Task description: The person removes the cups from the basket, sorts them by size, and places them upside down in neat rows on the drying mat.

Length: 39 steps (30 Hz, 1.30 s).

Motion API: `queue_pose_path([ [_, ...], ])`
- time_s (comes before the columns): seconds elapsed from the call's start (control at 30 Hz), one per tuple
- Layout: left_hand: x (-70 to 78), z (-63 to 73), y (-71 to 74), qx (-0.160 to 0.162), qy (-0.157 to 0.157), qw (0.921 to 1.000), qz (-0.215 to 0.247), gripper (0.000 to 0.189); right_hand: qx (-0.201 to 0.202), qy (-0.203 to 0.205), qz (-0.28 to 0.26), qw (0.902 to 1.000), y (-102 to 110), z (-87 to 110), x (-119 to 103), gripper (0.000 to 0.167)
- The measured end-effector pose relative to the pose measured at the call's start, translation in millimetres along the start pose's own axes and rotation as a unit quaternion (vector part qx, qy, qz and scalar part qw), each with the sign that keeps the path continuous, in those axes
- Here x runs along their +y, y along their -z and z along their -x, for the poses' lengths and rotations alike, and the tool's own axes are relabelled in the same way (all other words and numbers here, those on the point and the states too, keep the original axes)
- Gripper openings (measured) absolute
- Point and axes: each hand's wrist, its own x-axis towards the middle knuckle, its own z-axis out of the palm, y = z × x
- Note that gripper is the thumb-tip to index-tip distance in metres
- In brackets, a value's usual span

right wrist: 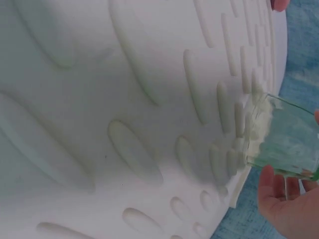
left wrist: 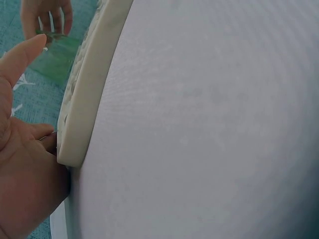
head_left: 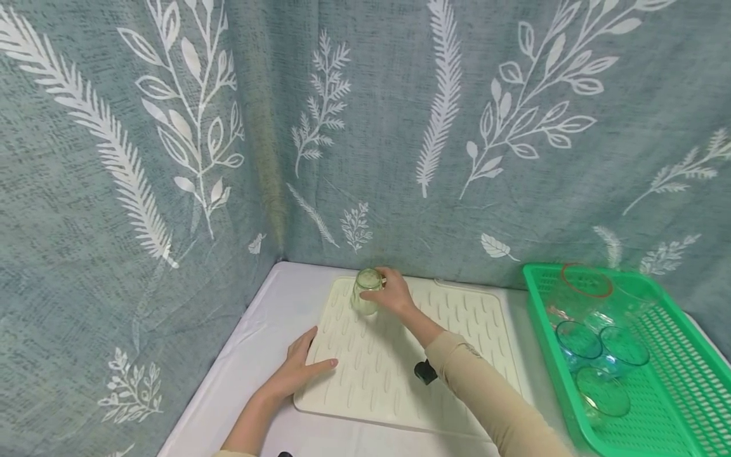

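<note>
A ribbed cream drying mat (head_left: 365, 381) lies flat on the white-covered table. At its back left corner, my right hand (head_left: 395, 293) grips a clear green drinking glass (head_left: 367, 304), fingers on the far side and thumb across the near side. The right wrist view shows one end of this glass (right wrist: 289, 137) right at the mat's ridges. My left hand (head_left: 294, 371) rests at the mat's left edge, thumb stretched over the top. In the left wrist view its lower fingers (left wrist: 42, 132) touch the mat's thick side, partly hidden behind it.
On the right stands a green plastic basket (head_left: 551, 355) with several glasses, among them a red-rimmed glass (head_left: 585, 285) and a green-rimmed glass (head_left: 599, 406). A patterned blue-green curtain (head_left: 388, 127) hangs close behind the table and down its left side.
</note>
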Motion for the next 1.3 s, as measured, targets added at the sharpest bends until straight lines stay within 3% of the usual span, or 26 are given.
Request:
queue_pose_path([
  [0.57,3.1,1.4,-7.4,-0.004,0.001,1.0,-0.002,0.098,-0.006,0.002,0.023,0.9997,3,4.1,5,0.07],
  [1.0,2.3,2.0,-6.3,0.0,0.008,1.0,-0.005,0.098,0.002,-0.024,-0.059,0.9979,16,25.9,10,0.067],
  [1.3,1.5,0.6,-0.4,0.006,0.007,0.9996,-0.027,0.101,0.029,-0.061,-0.132,0.9889,31,51.8,12,0.063],
])
